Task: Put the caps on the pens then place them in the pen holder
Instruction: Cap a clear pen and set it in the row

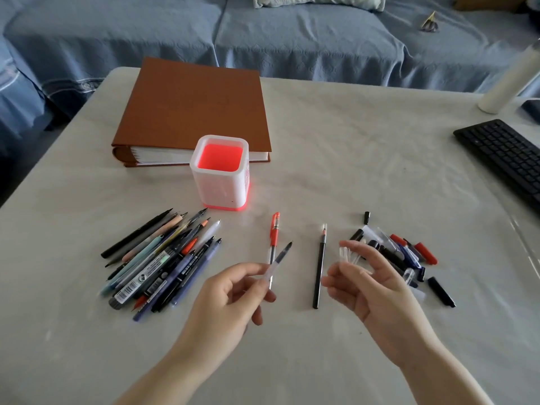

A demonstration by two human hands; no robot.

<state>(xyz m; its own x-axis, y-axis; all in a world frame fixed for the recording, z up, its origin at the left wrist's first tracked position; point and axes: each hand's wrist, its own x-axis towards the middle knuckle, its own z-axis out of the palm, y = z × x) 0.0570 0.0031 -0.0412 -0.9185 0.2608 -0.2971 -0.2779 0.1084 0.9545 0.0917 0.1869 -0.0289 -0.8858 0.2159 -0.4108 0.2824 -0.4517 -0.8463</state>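
Pale cloth is spread over the worktop, with pens heaped left and caps right. One pen is pinched in the left hand, its tip aimed at a clear cap pinched by the right hand. The pen holder stands farther off.

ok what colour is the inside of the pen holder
Glowing red inside the pen holder, white outside; the head view looks straight into it.

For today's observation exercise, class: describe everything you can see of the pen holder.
The pen holder is a square cup with rounded corners, white plastic-looking walls, a red inside and a red base. It stands upright, open-topped, on the table, just in front of the brown binder. It looks empty.
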